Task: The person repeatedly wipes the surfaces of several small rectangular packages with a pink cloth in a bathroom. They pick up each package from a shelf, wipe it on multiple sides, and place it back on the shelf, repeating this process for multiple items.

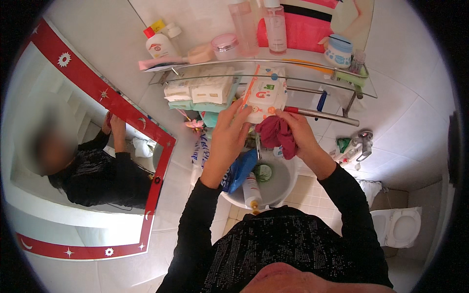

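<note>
A white packet of wipes [266,95] with an orange edge and coloured prints stands tilted at the glass shelf. My left hand [228,132] grips its lower left side, fingers along the edge. Bunched in my right hand [302,136] is a dark red cloth [277,134], with the fingertips close to the packet's lower right corner. How far the right fingers touch the packet is hidden by the cloth. Left of the packet, white and teal packs of tissues [211,89] lie on the rack.
Bottles, a pink-lidded jar [225,46] and a blue-white jar [338,51] line the upper glass shelf [195,68]. Below are a washbasin [288,183], a blue bag [241,171] and a white bottle [251,190]. A red-framed mirror [159,195] hangs left; a toilet [404,227] stands right.
</note>
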`<state>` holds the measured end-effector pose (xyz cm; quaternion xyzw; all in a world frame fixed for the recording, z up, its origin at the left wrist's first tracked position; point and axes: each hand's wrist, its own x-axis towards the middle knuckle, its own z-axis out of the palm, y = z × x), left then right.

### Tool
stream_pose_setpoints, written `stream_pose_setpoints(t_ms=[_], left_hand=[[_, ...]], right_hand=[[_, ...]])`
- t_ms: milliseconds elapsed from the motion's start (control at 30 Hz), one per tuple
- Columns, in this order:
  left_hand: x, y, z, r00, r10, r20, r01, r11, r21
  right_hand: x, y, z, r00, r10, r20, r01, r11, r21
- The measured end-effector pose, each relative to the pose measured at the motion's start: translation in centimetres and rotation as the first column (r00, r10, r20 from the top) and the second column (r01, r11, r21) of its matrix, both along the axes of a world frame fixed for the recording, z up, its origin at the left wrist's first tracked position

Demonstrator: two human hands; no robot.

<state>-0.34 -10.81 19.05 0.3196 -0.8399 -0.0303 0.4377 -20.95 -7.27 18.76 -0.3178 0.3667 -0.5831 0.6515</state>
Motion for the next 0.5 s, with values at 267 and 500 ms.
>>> stream_pose_setpoints(t_ms=[267, 500], left_hand=[[1.9, 0.2, 1.7, 0.931, 0.280, -0.235, -0.309, 0.946, -0.099], [1.8, -2.4, 2.5, 0.801, 0.560, -0.211, -0.588, 0.801, -0.111]], right_hand=[[0.0, 0.2, 0.8, 0.999, 0.001, 0.040, -0.003, 0.998, 0.058], [-0.9, 1.5, -2.3, 0.994, -0.032, 0.106, 0.023, 0.996, 0.083]])
